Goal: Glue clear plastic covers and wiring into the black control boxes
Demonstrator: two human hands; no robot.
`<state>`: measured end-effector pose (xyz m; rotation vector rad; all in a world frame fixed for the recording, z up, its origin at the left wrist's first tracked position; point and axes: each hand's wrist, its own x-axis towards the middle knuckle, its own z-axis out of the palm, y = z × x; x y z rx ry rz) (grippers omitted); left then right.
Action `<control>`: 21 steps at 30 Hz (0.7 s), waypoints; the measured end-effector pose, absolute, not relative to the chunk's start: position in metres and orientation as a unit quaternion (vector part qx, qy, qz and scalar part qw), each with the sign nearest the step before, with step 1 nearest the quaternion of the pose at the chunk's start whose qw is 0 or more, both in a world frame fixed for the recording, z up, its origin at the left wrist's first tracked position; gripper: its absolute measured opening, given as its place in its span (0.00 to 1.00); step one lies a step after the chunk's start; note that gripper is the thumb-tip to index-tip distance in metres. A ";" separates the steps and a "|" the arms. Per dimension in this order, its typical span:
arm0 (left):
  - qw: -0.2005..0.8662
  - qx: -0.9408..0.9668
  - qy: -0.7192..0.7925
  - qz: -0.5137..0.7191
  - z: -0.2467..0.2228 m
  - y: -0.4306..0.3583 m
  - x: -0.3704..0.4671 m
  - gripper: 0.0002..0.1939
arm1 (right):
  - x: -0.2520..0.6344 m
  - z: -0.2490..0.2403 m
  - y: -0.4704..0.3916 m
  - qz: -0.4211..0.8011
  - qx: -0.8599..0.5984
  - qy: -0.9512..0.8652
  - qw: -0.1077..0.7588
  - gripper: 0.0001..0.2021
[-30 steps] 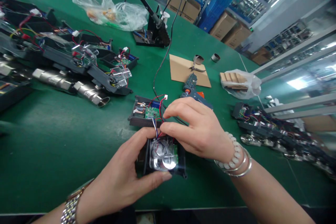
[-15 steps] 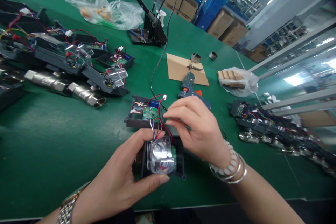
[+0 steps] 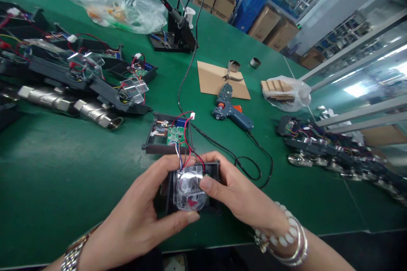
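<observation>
Near the front edge of the green table, my left hand grips the left side of a black housing with a clear plastic cover in it. On the other side my right hand holds the same housing, its thumb pressed on the cover's right edge. Red, blue and white wires run from the cover to an open black tray with a green circuit board, just beyond my hands. A white connector stands at the end of red and black wires. My fingers hide much of the housing.
A glue gun with a black cable lies right of centre, by a cardboard sheet with cutters. A soldering iron stand and plastic bag are behind. Metal-and-black assemblies fill the left; more lie right.
My right hand has come down from beside the wires onto the housing and cover. The glue gun is now fully uncovered. The whole view has shifted slightly.
</observation>
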<state>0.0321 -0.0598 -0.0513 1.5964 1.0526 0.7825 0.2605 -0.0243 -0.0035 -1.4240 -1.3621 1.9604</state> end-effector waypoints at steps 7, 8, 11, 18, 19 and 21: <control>0.487 0.679 0.444 0.322 -0.050 -0.059 0.031 0.33 | 0.255 -0.004 -0.042 0.503 -0.540 -0.588 0.332 0.35; 0.487 0.677 0.443 0.328 -0.049 -0.059 0.031 0.31 | 0.255 -0.002 -0.045 0.417 -0.523 -0.661 0.340 0.31; 0.495 0.679 0.434 0.324 -0.044 -0.059 0.030 0.34 | 0.255 0.003 -0.051 0.275 -0.447 -0.792 0.313 0.13; 0.417 0.736 0.431 0.315 -0.046 -0.063 0.030 0.41 | 0.248 0.005 -0.058 0.271 -0.404 -0.808 0.331 0.09; 0.412 0.734 0.432 0.324 -0.049 -0.064 0.031 0.40 | 0.248 0.005 -0.059 0.270 -0.402 -0.810 0.330 0.09; 0.404 0.728 0.435 0.342 -0.056 -0.066 0.033 0.41 | 0.248 0.004 -0.061 0.268 -0.398 -0.815 0.325 0.11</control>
